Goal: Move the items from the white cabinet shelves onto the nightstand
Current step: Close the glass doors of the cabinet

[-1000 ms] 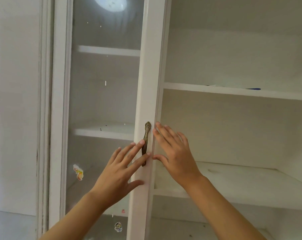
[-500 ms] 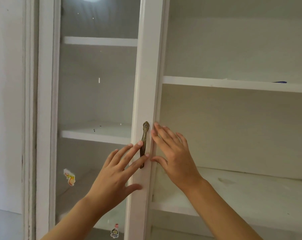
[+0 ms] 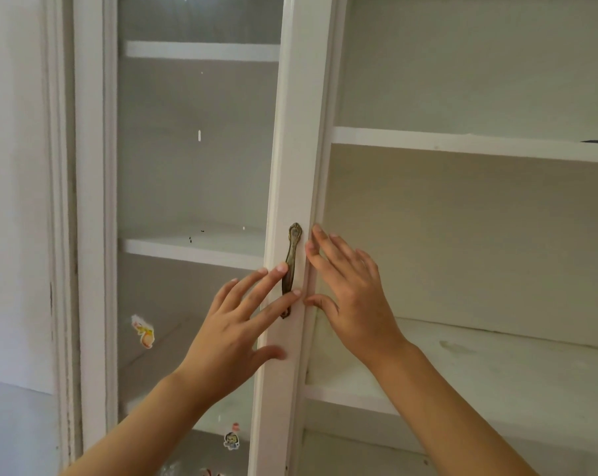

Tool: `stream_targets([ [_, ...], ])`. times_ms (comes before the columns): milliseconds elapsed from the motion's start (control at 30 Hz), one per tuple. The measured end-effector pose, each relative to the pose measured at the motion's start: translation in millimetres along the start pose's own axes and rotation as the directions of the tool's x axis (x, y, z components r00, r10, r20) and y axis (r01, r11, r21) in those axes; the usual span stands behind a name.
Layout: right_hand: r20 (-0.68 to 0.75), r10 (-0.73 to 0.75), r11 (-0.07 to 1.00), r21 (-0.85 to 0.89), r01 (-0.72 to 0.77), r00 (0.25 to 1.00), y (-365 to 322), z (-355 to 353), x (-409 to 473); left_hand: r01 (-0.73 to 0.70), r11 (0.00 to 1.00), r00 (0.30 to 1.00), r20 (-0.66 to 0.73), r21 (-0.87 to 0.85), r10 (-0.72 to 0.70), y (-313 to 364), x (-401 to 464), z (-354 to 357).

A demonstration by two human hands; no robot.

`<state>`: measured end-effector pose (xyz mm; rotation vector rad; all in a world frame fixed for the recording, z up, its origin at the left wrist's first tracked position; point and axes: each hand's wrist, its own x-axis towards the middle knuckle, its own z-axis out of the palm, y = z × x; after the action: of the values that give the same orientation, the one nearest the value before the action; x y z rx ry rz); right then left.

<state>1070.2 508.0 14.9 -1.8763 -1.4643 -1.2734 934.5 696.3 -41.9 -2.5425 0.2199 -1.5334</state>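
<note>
Two hands (image 3: 283, 324) (flat) on cabinet door (image 3: 292, 187)

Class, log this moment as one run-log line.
left hand: open, fingers on brass handle | right hand: open, on door frame edge | shelves: nearly bare

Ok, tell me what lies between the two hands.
In the head view, the brass door handle on the white door stile lies between the left hand and the right hand.
</note>
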Motion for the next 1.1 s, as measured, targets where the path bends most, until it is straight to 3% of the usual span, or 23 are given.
stream_targets([
  [467,0.203,0.251,0.955,-0.210,-0.208,0.947,-44,-51,-11,0.048,0.991,0.988,0.151,-0.125,-0.029,9,0,-29],
  [733,0.177,0.389,0.889,-0.328,-0.319,0.904,-75,-121,-37,-0.020,0.956,0.997,0.060,-0.294,0.039,39,10,-50],
  [1100,0.102,0.600,0.704,-0.538,-0.464,0.793,-111,-243,-119,-0.083,0.763,0.996,-0.037,-0.641,0.078,159,30,-50],
])
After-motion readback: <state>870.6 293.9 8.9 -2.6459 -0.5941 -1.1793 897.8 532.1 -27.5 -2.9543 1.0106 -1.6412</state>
